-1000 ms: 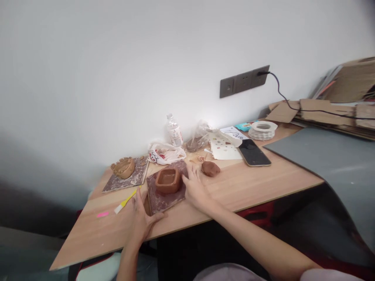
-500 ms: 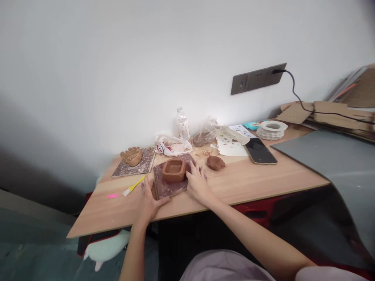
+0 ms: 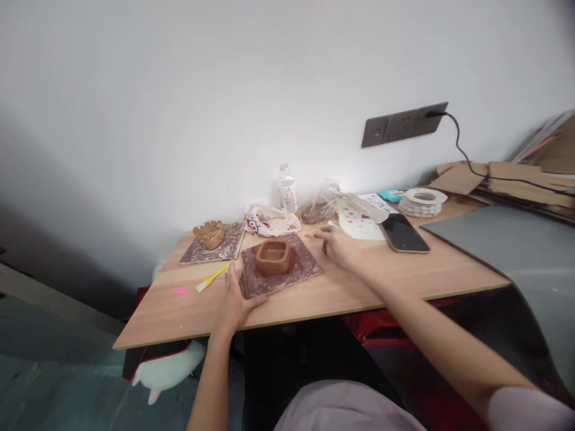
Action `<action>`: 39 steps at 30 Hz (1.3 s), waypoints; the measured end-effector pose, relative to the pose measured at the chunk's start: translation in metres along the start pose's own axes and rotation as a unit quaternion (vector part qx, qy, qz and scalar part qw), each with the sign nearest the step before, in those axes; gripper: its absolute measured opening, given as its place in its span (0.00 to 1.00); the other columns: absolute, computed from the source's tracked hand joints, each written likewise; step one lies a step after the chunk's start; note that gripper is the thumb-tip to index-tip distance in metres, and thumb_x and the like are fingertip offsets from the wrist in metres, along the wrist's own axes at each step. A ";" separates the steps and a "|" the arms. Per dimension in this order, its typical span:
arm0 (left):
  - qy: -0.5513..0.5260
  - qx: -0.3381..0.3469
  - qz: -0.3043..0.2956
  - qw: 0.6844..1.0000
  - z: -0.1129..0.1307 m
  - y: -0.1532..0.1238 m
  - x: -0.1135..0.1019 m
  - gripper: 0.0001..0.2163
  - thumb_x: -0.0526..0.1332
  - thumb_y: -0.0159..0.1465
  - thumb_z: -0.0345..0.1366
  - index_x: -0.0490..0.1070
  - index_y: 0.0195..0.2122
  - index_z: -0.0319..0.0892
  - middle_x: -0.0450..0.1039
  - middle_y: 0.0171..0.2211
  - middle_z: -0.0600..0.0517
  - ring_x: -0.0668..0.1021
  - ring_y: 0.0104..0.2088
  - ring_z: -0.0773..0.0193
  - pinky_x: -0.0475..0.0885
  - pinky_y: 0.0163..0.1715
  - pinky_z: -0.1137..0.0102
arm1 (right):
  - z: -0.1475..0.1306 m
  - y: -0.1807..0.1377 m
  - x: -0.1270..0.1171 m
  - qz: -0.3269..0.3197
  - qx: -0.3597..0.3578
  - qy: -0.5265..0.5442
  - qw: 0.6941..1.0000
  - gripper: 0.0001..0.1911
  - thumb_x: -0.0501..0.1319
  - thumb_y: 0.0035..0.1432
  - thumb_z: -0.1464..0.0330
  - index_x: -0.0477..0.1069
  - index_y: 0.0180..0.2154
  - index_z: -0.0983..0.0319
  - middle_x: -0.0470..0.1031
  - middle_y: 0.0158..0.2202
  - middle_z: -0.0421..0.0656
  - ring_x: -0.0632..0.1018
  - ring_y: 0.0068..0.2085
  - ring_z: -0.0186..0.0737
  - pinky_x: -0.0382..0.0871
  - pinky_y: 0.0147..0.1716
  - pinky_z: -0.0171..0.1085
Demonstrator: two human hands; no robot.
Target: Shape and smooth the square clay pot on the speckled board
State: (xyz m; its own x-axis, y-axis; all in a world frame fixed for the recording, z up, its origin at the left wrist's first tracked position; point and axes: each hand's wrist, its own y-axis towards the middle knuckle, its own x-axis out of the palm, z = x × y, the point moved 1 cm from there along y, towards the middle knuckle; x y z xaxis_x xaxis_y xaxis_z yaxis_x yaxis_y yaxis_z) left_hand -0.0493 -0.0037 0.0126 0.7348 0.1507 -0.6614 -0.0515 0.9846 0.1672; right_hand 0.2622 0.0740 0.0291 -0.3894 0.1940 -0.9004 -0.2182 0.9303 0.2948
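Best to steady board (image 3: 307, 262) gently under clay pot (image 3: 273, 262)
With left hand (image 3: 234, 304) spread wide; in right hand (image 3: 340, 245), grip impossible to tell.

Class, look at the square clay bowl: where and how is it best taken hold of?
Most likely by the thick outer walls of the square bowl, left hand from its left, right hand from its right: it sits upright, open on top, and the dark board shows bare on both sides.
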 end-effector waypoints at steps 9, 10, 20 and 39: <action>-0.011 -0.036 -0.014 0.999 0.001 -0.002 -0.002 0.59 0.73 0.47 0.45 0.33 0.71 0.43 0.56 0.67 0.36 0.50 0.71 0.41 0.51 0.66 0.44 | 0.078 0.062 -0.023 -0.136 -0.147 -0.040 0.979 0.14 0.57 0.62 0.64 0.81 0.42 0.56 0.72 0.39 0.47 0.73 0.38 0.42 0.66 0.38 0.38; -0.012 -0.037 -0.016 0.999 0.001 -0.002 -0.002 0.59 0.73 0.47 0.46 0.33 0.71 0.43 0.57 0.67 0.36 0.51 0.71 0.41 0.51 0.66 0.44 | 0.079 0.062 -0.020 -0.143 -0.158 -0.041 0.976 0.15 0.56 0.63 0.63 0.81 0.41 0.56 0.72 0.39 0.47 0.73 0.39 0.43 0.65 0.38 0.38; -0.022 -0.019 -0.011 1.000 -0.008 0.000 0.001 0.58 0.73 0.47 0.47 0.33 0.71 0.45 0.58 0.66 0.36 0.54 0.70 0.40 0.52 0.65 0.43 | 0.098 0.067 -0.012 -0.156 -0.213 -0.061 0.963 0.17 0.54 0.64 0.64 0.81 0.45 0.55 0.70 0.41 0.49 0.70 0.44 0.47 0.63 0.40 0.39; -0.035 0.001 -0.010 0.999 -0.008 -0.001 0.001 0.56 0.73 0.47 0.46 0.36 0.70 0.47 0.55 0.67 0.38 0.55 0.70 0.42 0.52 0.66 0.45 | 0.072 0.061 -0.031 -0.095 -0.228 -0.083 0.965 0.17 0.55 0.64 0.70 0.78 0.50 0.56 0.69 0.46 0.51 0.68 0.48 0.51 0.63 0.47 0.46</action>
State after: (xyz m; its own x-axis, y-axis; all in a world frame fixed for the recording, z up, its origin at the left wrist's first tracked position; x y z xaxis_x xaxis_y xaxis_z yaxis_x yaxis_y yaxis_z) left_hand -0.0535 -0.0041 0.0056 0.7811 0.1239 -0.6119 -0.0345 0.9872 0.1559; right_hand 0.3257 0.1472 0.0517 -0.1621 0.1154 -0.9800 -0.6584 0.7271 0.1945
